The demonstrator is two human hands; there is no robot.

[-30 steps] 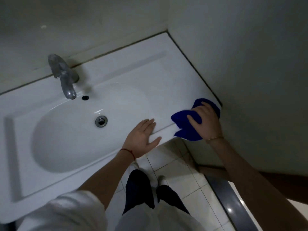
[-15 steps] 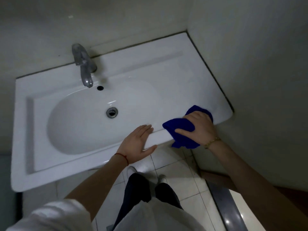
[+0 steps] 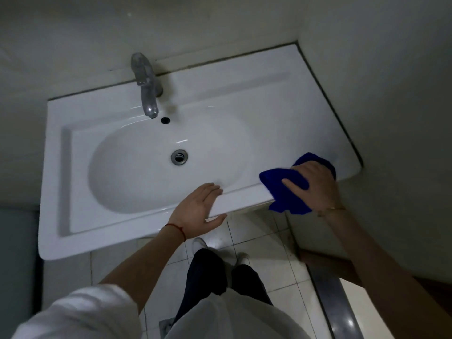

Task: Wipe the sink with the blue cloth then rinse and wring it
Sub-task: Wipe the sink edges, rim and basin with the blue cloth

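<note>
one sink (image 3: 281, 113), one faucet (image 3: 146, 89), one blue cloth (image 3: 283, 189), two hands (image 3: 195, 211)

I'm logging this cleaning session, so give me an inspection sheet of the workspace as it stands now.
Surface: white sink, bare rim and basin; no water seen running.
Job's things: blue cloth on the sink's front right corner, part hanging over the front edge.
Clutter: nothing seen.
Hands: right hand presses on the cloth; left hand rests flat on the front rim.
Cables: nothing seen.
Surroundings: faucet at the back, drain, tiled floor, walls behind and to the right.
</note>
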